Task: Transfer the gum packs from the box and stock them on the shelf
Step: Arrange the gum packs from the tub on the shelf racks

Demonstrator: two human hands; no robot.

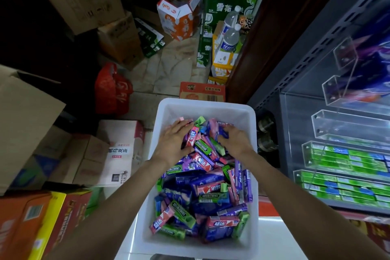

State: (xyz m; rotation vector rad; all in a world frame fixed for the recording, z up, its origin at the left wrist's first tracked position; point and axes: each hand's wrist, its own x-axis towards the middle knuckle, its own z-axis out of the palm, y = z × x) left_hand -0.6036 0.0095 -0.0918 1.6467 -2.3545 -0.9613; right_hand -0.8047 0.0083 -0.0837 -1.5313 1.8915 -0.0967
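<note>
Reaching into the far half of the white box (202, 105), both hands are laid on the heap of gum packs (202, 188). The left hand (174, 140) is spread, fingers nearly straight, pressed flat on the packs with a red pack just beside its thumb; nothing is seen to be gripped. The right hand (234, 138) is curled over blue and pink packs, but whether a pack is actually held cannot be told. The hands appear to be placed so for sorting or gathering packs of one kind, which is judged, not seen.

The packs are kept in the box, tumbled together; no common direction is shown. Their long axes are pointed every way, some flat, some tilted on edge against the right wall. On the shelf (346, 160) at the right, green packs are laid in clear trays with their long axes along the tray fronts, while the upper trays are seen bare. Each pack is likely to need turning to that line.
</note>
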